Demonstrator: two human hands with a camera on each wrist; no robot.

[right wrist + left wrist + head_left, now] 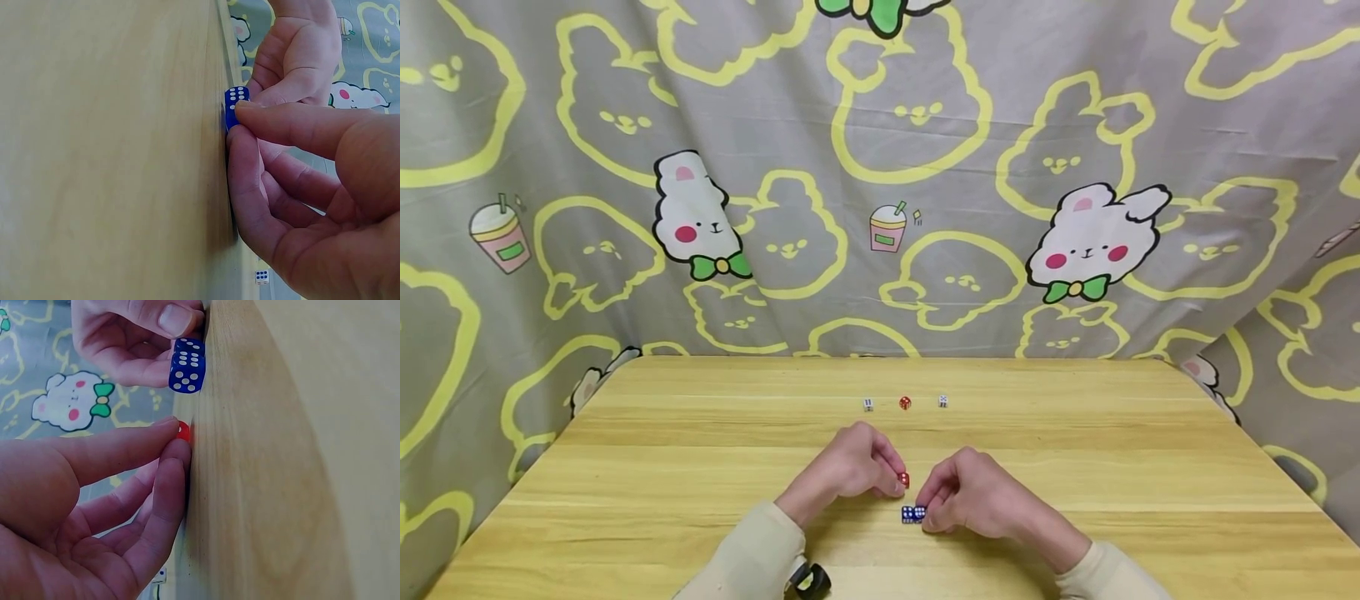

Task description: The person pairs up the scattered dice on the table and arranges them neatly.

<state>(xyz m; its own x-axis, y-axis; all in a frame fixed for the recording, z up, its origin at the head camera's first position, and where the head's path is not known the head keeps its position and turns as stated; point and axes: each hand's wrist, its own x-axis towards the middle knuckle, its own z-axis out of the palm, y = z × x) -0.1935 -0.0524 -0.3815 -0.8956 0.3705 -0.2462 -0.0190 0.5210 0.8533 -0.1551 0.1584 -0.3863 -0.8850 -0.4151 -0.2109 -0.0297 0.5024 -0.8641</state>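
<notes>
My left hand (853,463) pinches a small red die (904,480) between thumb and fingertips, low over the wooden table. Most of that die is covered by the fingers in the left wrist view. Closer to me and a little to the right, two blue dice with white pips sit side by side, touching. The thumb and fingers of my right hand (976,497) pinch the right blue die (920,513). The left blue die (907,514) is beside it, with no fingers around it.
Farther back on the table (1075,433) lie a white die (868,405), another red die (906,403) and a second white die (943,402), spaced apart in a row. A grey patterned curtain (820,125) hangs behind the table's far edge.
</notes>
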